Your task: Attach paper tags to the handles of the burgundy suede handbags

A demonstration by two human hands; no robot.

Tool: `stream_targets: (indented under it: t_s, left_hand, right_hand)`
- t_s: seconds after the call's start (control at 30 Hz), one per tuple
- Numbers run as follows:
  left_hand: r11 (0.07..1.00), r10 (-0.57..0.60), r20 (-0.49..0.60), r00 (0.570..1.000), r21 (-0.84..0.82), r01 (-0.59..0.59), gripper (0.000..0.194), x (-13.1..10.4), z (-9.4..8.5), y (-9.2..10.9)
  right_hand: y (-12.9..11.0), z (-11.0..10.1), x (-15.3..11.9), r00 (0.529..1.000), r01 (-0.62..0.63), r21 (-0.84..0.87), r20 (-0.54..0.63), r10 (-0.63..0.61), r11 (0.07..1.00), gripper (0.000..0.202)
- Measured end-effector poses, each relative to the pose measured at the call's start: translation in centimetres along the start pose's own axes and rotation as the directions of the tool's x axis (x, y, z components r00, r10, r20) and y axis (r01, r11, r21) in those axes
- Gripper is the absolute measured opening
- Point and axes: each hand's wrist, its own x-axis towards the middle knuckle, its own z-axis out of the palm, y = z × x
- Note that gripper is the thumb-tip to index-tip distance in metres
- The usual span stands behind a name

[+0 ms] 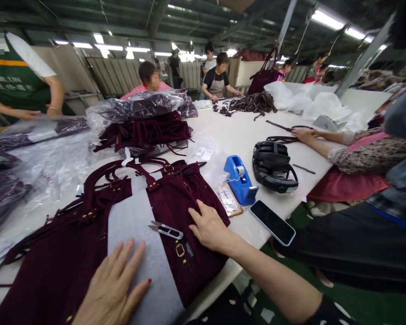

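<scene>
Dark maroon handbags (196,198) lie stacked on the white table in front of me, with brass buckles and looped handles. A grey-white paper sheet (135,225) rests over them. Flat on that sheet and the bag beside it lies my left hand (117,280), fingers spread. My right hand (209,225) touches the right side of the front bag, its fingers extended and holding nothing. Between the two hands, a pair of thread snips (169,231) lies on the bag, partly over the sheet's edge.
Right of the bags are a blue tape dispenser (240,180), a phone (273,222) near the table edge and a black helmet (274,167). Plastic-wrapped bags (138,106) and maroon straps (145,133) are piled behind. A co-worker's hands (304,134) handle straps at right; other people work around the table.
</scene>
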Motion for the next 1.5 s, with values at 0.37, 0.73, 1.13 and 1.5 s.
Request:
stream_targets:
  t_s: [0.37, 0.73, 1.13, 1.5]
  left_hand:
    - [0.958, -0.136, 0.290, 0.947, -0.206, 0.200, 0.050, 1.0, -2.6, 1.1]
    - [0.527, -0.766, 0.163, 0.622, -0.395, 0.753, 0.016, 11.6, -3.0, -8.8]
    - [0.012, -0.906, 0.296, 0.304, -0.697, 0.717, 0.016, 9.4, 0.8, -15.1]
    - [0.212, -0.835, 0.327, 0.442, -0.550, 0.808, 0.035, 12.2, -0.3, -16.8]
  right_hand:
    - [3.1, -2.3, -0.6, 0.909, -0.011, 0.423, -0.373, 0.185, 0.906, 0.026]
    - [-5.2, -2.2, 6.7, 0.949, 0.212, -0.046, 0.247, -0.195, 0.976, 0.029]
    - [-3.5, -1.0, 6.6, 0.872, -0.076, 0.360, 0.477, -0.113, 0.930, 0.021]
    - [-2.6, 0.1, 15.5, 0.991, -0.065, 0.435, 0.134, 0.007, 0.898, 0.027]
